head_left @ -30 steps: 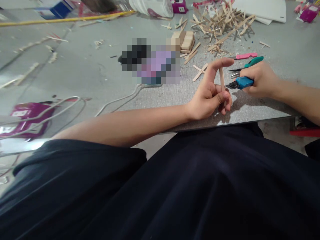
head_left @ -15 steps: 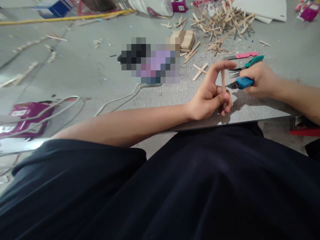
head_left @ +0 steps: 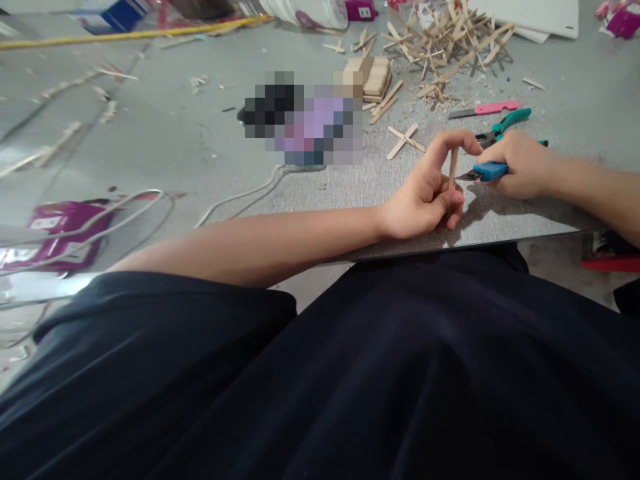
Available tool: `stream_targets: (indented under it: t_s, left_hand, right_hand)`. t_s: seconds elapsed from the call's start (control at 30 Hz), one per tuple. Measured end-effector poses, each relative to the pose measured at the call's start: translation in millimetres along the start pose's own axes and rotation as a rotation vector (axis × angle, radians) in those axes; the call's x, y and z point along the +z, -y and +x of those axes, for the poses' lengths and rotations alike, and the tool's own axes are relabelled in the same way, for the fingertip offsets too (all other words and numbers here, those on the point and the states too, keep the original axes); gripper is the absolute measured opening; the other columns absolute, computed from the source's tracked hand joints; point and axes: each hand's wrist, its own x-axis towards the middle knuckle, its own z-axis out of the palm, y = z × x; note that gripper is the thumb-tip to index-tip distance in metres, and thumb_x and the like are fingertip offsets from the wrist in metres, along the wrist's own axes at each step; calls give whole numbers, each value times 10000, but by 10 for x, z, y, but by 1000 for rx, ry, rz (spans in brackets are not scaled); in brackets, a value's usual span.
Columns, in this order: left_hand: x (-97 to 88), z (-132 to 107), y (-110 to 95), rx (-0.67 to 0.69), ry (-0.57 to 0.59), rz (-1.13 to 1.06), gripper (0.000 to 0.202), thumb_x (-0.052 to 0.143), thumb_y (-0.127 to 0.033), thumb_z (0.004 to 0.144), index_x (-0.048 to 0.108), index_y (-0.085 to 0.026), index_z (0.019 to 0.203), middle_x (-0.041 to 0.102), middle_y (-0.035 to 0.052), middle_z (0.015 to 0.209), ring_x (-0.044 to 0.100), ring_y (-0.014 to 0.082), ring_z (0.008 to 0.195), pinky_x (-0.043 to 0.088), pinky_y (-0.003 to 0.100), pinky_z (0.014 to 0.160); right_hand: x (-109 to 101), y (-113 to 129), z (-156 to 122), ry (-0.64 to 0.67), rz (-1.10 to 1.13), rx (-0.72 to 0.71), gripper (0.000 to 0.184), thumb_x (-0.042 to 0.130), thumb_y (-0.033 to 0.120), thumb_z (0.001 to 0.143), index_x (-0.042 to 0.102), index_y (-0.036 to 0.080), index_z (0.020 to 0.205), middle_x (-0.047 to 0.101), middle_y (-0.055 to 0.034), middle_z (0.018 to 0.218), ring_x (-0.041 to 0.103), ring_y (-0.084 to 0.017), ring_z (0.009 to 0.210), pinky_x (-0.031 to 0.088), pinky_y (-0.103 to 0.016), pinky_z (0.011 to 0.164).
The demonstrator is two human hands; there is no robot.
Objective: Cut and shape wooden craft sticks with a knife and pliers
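Note:
Near the table's front edge, my left hand (head_left: 430, 190) grips a wooden craft stick (head_left: 453, 168), which stands almost upright between the bent index finger on top and the thumb below. My right hand (head_left: 523, 163) is wrapped round a blue utility knife (head_left: 491, 171). Its dark blade points left and reaches close to the stick; whether it touches, I cannot tell. Just behind my right hand lie green-handled pliers (head_left: 511, 120), partly hidden by it. Beyond them rests a pink-handled blade (head_left: 496, 107). Two craft sticks joined as a cross (head_left: 404, 141) lie left of my fingers.
A heap of joined craft sticks (head_left: 455, 40) fills the back right. Left of it are stacked craft sticks (head_left: 376, 80) and a blurred-out object (head_left: 315, 123) with a white cable (head_left: 235, 197). A purple packet (head_left: 70, 230) lies far left. The table edge (head_left: 475, 242) runs before my lap.
My left index finger has bent further, its tip now lower near my right hand. The stick leans slightly, and the knife blade remains beside it. The view has shifted a little.

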Motion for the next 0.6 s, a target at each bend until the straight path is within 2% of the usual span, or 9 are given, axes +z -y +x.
stream_targets:
  t_s: [0.1, 0.17, 0.27, 0.37, 0.43, 0.5, 0.6]
  left_hand:
    - [12, -8, 16, -80, -101, 52, 610, 755, -276, 949, 544, -290, 1521, 716, 35, 1299, 677, 26, 581, 442, 156, 508]
    - [17, -23, 18, -110, -164, 65, 582, 751, -264, 965, 559, -294, 1514, 702, 33, 1317, 700, 34, 629, 458, 151, 535]
    - [10, -39, -10, -157, -172, 53, 593, 783, -251, 973, 564, -296, 1523, 716, -3, 1093, 693, 65, 598, 462, 155, 515]
    - [-6, -28, -71, -201, -93, 32, 610, 803, -287, 1008, 549, -275, 1562, 665, -65, 825, 665, 93, 523, 484, 171, 498]
    - [-6, -12, -107, -207, -49, 6, 664, 812, -343, 1037, 500, -256, 1617, 654, -90, 744, 676, 112, 507, 525, 189, 510]
    - [9, 1, -124, -189, -28, -38, 799, 827, -418, 1057, 395, -240, 1705, 684, -94, 710, 704, 140, 515, 564, 211, 518]
    - [41, 9, -118, -148, -45, -87, 1053, 830, -506, 1075, 153, -244, 1838, 737, -96, 697, 737, 173, 532, 603, 238, 527]
  right_hand:
    - [-9, 0, 9, -17, 1, -27, 614, 716, 636, 993, 383, 273, 625, 414, 3, 560, 410, -195, 641, 333, -399, 660]
    - [-13, 4, 13, -13, 6, -32, 598, 724, 599, 986, 387, 265, 622, 429, 6, 561, 406, -183, 624, 323, -396, 649]
    - [-10, 10, 22, -12, 2, -21, 599, 744, 572, 992, 393, 251, 629, 433, 12, 556, 386, -172, 628, 338, -393, 667]
    - [-6, 14, 32, -17, 10, -5, 635, 760, 606, 1009, 385, 247, 645, 411, 19, 550, 365, -168, 646, 385, -397, 706]
    - [-11, 16, 35, -6, 29, 0, 656, 752, 651, 1023, 382, 250, 659, 407, 20, 560, 370, -171, 662, 404, -400, 719]
    - [-22, 15, 34, 4, 53, 0, 684, 739, 712, 1032, 382, 254, 671, 405, 20, 572, 377, -177, 683, 407, -398, 724]
    - [-39, -3, 27, 12, 99, 1, 728, 712, 799, 1026, 374, 262, 670, 382, 20, 595, 380, -183, 678, 388, -403, 709]
